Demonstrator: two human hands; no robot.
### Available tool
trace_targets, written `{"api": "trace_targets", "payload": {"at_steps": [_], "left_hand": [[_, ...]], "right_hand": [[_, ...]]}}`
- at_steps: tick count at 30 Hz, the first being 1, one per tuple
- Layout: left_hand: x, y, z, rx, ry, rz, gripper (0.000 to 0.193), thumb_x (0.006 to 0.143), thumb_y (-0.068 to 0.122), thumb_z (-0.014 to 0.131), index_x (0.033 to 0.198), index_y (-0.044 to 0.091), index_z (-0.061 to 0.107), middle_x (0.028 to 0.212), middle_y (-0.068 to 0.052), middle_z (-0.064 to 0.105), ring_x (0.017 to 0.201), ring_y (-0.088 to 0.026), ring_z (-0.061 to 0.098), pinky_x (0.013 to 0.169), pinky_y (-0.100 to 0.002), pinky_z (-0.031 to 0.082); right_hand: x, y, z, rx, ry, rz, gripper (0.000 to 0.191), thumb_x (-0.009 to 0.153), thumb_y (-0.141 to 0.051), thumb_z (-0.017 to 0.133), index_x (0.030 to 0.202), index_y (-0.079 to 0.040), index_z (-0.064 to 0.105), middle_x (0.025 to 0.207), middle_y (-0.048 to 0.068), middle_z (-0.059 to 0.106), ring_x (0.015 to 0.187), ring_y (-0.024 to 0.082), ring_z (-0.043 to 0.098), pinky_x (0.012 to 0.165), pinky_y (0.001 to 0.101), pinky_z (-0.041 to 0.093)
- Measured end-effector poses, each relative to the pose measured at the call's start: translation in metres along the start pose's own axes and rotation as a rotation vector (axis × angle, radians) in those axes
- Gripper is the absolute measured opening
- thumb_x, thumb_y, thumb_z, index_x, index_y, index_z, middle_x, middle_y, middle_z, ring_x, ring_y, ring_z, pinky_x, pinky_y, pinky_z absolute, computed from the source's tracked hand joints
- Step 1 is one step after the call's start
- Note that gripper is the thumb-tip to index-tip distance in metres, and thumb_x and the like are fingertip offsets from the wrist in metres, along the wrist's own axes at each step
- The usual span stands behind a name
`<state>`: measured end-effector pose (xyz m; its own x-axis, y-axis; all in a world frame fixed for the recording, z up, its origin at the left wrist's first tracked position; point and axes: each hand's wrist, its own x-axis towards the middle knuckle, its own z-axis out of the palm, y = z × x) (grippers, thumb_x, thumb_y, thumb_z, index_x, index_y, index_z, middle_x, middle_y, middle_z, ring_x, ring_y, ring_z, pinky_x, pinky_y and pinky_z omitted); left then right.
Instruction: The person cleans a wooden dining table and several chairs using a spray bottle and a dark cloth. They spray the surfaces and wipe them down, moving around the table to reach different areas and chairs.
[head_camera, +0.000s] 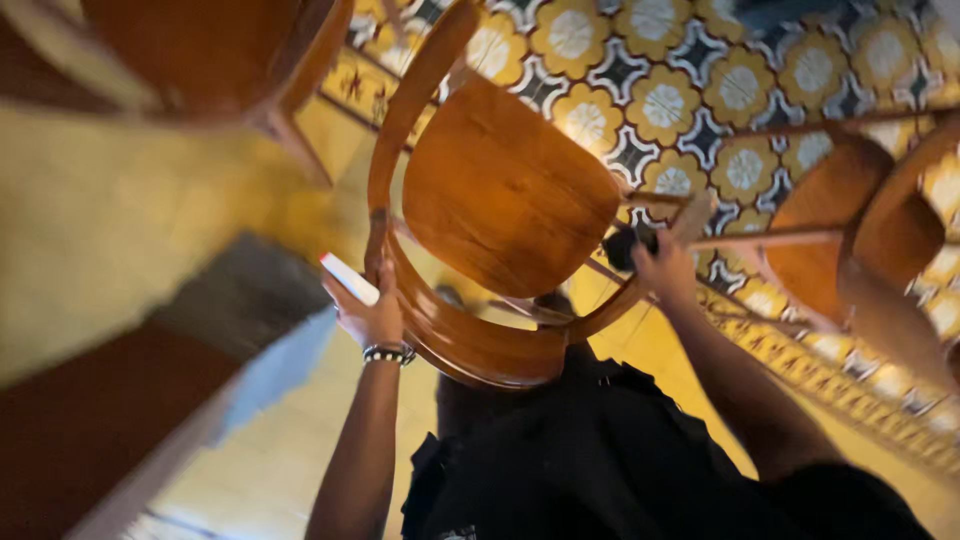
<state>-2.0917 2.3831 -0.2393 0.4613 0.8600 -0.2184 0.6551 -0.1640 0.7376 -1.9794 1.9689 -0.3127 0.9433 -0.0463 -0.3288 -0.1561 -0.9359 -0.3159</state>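
The left hand (368, 315), a beaded band at its wrist, closes on the curved rim of a brown bentwood chair (505, 200) and pinches a slim white phone-like slab (349, 278). The right hand (663, 268) clasps the rim's right side, holding the chair aloft. Three such chairs show: another far left (215, 55), another right (860, 225). Beneath lies a yellow-and-navy flower-patterned tile floor (740, 90).

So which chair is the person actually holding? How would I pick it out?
Start from the patterned floral tile floor. The held chair is the wooden one in the middle, between two similar chairs. Only it has hands on its curved frame: the left hand, also holding a white phone, and the right hand.
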Motion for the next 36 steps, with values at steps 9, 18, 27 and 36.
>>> {"api": "trace_targets", "payload": {"at_steps": [9,18,27,36], "left_hand": [[0.031,-0.039,-0.003,-0.402,-0.878,-0.566,0.040,0.081,0.020,0.078,0.118,0.005,0.072,0.117,-0.003,0.074,0.106,-0.013,0.069,0.098,-0.031,0.050],[-0.007,0.045,0.091,-0.245,-0.973,-0.484,0.061,0.079,0.037,0.081,0.128,0.003,0.067,0.114,-0.011,0.072,0.081,-0.020,0.064,0.063,-0.034,0.052],[-0.051,0.262,0.265,-0.422,-1.126,-0.414,0.071,0.076,0.038,0.082,0.133,0.003,0.060,0.109,-0.013,0.071,0.078,-0.029,0.071,0.065,-0.043,0.060],[-0.051,0.393,0.390,-0.473,-0.960,-0.078,0.070,0.077,0.035,0.084,0.133,0.006,0.056,0.113,-0.005,0.070,0.094,-0.020,0.070,0.080,-0.039,0.059]], "right_hand": [[-0.165,0.030,0.092,1.293,-0.723,0.695,0.057,0.090,-0.056,0.056,0.105,-0.004,0.074,0.085,0.006,0.072,0.068,0.018,0.062,0.059,0.0337,0.050],[-0.103,0.019,0.077,2.104,-0.156,0.779,0.062,0.087,-0.049,0.068,0.134,-0.011,0.057,0.121,0.011,0.074,0.112,0.028,0.070,0.095,0.0448,0.060],[0.109,0.060,-0.080,2.291,0.255,0.759,0.041,0.097,-0.044,0.062,0.123,-0.012,0.062,0.119,0.013,0.070,0.108,0.033,0.069,0.089,0.0534,0.060],[0.245,0.082,-0.176,2.176,0.425,0.852,0.034,0.093,-0.046,0.060,0.115,-0.020,0.067,0.114,0.001,0.071,0.097,0.023,0.067,0.074,0.0440,0.054]]}}
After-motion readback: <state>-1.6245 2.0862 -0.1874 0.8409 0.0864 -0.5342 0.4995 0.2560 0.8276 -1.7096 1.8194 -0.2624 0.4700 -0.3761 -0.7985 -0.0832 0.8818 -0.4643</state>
